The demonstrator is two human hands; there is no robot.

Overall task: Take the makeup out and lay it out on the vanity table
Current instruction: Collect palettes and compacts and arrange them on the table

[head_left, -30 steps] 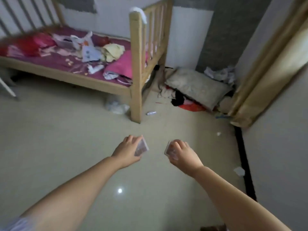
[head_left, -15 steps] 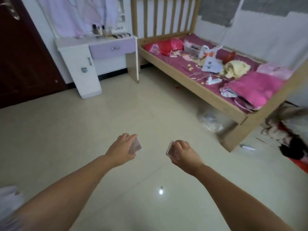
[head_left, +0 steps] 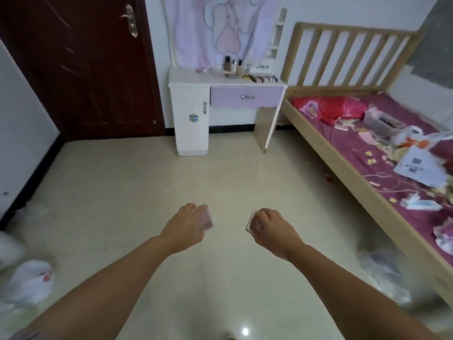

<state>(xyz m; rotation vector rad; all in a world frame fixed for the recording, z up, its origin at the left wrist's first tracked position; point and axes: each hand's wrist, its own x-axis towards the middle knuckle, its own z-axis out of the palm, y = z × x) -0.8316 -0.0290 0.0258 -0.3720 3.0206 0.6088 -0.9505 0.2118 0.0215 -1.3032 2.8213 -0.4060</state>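
My left hand (head_left: 186,227) grips a small clear makeup case with pink inside (head_left: 205,220). A second small clear makeup case (head_left: 252,223) sits in the curled fingers of my right hand (head_left: 270,229). Both hands hang over the tiled floor in mid-room. Straight ahead against the far wall stands the white vanity table (head_left: 191,78) with a lilac drawer. Foundation bottles (head_left: 232,65) and a palette (head_left: 259,79) lie on its top.
A wooden bed (head_left: 348,163) with purple sheets, scattered papers and a clear box (head_left: 382,121) runs along the right. A dark red door (head_left: 83,65) is at the left. Plastic bags lie on the floor at lower left (head_left: 29,283) and lower right (head_left: 382,273).
The view has swung left from the bed's foot to face the vanity table and door. Both hands keep hold of their cases in the same pose.
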